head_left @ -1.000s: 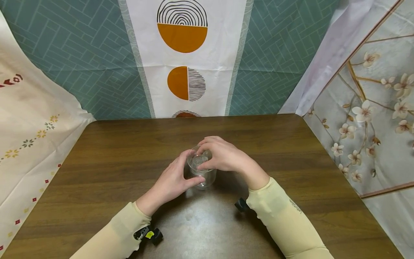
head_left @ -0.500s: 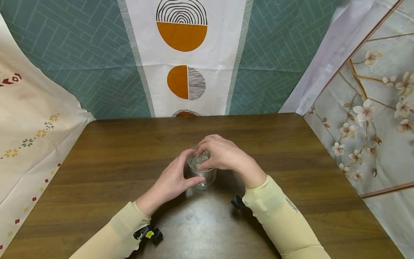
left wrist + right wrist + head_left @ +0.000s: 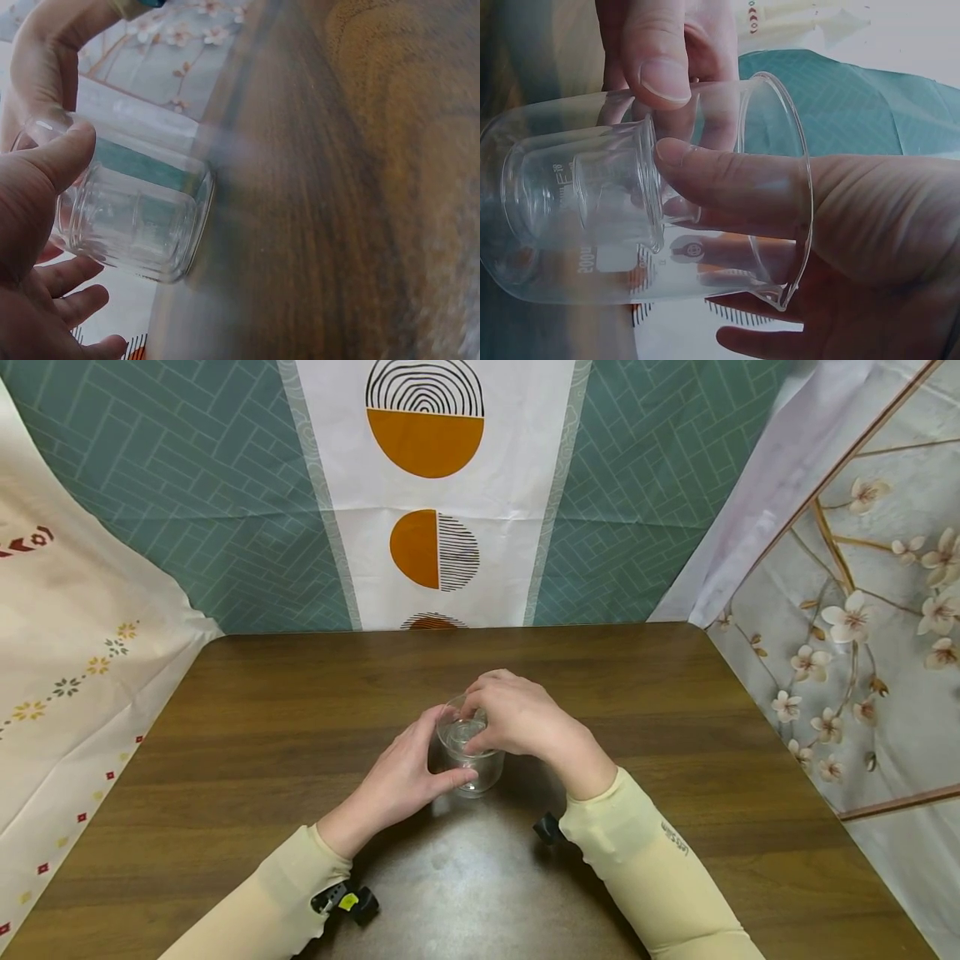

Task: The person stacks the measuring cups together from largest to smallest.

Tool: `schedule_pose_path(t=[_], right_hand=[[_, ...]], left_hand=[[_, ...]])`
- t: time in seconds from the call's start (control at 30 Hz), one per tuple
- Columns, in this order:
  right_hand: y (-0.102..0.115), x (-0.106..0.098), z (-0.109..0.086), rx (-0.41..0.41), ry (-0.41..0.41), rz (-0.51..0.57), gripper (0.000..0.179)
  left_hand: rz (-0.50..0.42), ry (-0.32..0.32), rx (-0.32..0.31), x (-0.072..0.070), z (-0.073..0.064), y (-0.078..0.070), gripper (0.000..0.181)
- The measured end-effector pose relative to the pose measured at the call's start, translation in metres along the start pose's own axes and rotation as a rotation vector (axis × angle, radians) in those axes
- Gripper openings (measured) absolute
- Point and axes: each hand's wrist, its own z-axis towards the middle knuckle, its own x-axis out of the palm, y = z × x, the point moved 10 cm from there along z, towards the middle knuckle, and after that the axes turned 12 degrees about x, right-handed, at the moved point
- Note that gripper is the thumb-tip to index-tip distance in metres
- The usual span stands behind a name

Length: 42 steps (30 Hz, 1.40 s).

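A large clear glass beaker (image 3: 486, 770) stands upright on the wooden table, with smaller beakers nested inside it. My left hand (image 3: 397, 781) holds the large one from the left, thumb in front and fingers spread behind. From above, my right hand (image 3: 517, 718) reaches through its wide mouth. In the right wrist view, a middle-sized beaker (image 3: 536, 187) sits within the large one, and a small beaker (image 3: 609, 184) lies inside that. My right thumb (image 3: 727, 176) and fingers pinch at the inner beakers' rims; glass overlaps there and I cannot tell exactly which rim is gripped.
The brown wooden table (image 3: 300, 693) extends around the beakers. Behind it hangs a green and white cloth (image 3: 630, 485); a cream cloth (image 3: 97, 627) borders the left side and a floral cloth (image 3: 847, 660) the right. Black wrist cameras (image 3: 365, 906) sit under both forearms.
My right wrist and forearm have shifted slightly to the left, with the fingers still inside the large beaker. My left hand and the large beaker have stayed in place.
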Motion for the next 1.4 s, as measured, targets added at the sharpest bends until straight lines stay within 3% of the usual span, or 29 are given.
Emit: schedule_pose_path(t=[0.13, 0.57, 1.4], right_hand=[[-0.0003, 0.0009, 0.0013, 0.003, 0.01, 0.008, 0.037], [0.0024, 0.0035, 0.0039, -0.009, 0.016, -0.018, 0.034], [0.0012, 0.004, 0.0039, -0.013, 0.026, -0.006, 0.036]], left_hand=[[0.005, -0.016, 0.028, 0.0002, -0.0008, 0.0014, 0.09], [0.011, 0.022, -0.039, 0.0012, -0.0007, 0.0021, 0.092], [0.01, 0.026, -0.034, 0.0017, -0.0004, 0.0022, 0.091]])
